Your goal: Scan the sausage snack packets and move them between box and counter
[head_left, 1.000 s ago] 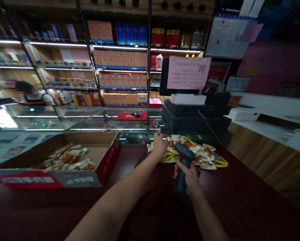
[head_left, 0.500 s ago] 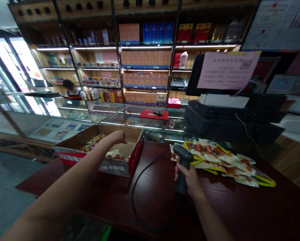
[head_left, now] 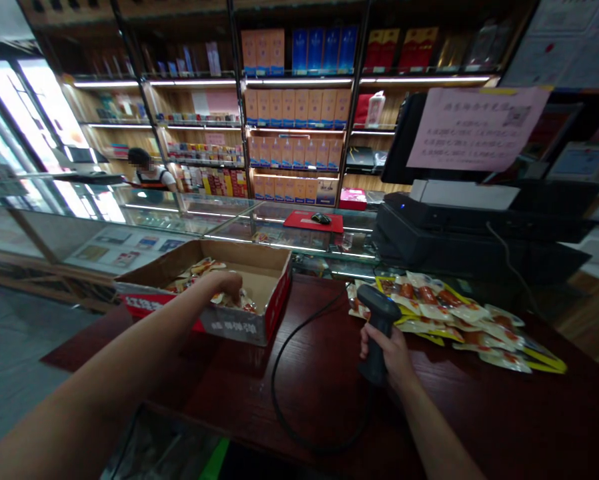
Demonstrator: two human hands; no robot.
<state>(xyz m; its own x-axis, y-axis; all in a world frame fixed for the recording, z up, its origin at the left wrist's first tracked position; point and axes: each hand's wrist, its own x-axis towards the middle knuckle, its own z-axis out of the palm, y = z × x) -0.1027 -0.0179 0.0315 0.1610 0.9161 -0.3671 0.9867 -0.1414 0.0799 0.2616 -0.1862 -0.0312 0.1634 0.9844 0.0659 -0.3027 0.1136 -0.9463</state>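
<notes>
My left hand (head_left: 231, 287) is down inside an open cardboard box (head_left: 234, 323), fingers curled closed over the packaged snacks (head_left: 199, 268) in it. Its fingertips are hidden, so what they grip does not show. A dark handheld barcode scanner (head_left: 377, 333) is held upright in my right hand (head_left: 394, 357), fingers wrapped round its handle. Behind and right of the scanner lies a pile of clear and yellow-edged snack packets (head_left: 444, 307) with reddish-brown food inside.
A black cable (head_left: 275, 387) loops across the dark wooden table (head_left: 319, 360). Beyond stand a glass counter (head_left: 199, 213) with a mouse (head_left: 321, 218) on a red mat and a black register with a screen (head_left: 402, 143). A person (head_left: 152, 177) is at the far left, before stocked shelves.
My left hand has lowered further into the box, onto the packets. My right hand keeps its hold on the scanner. The whole view has shifted slightly.
</notes>
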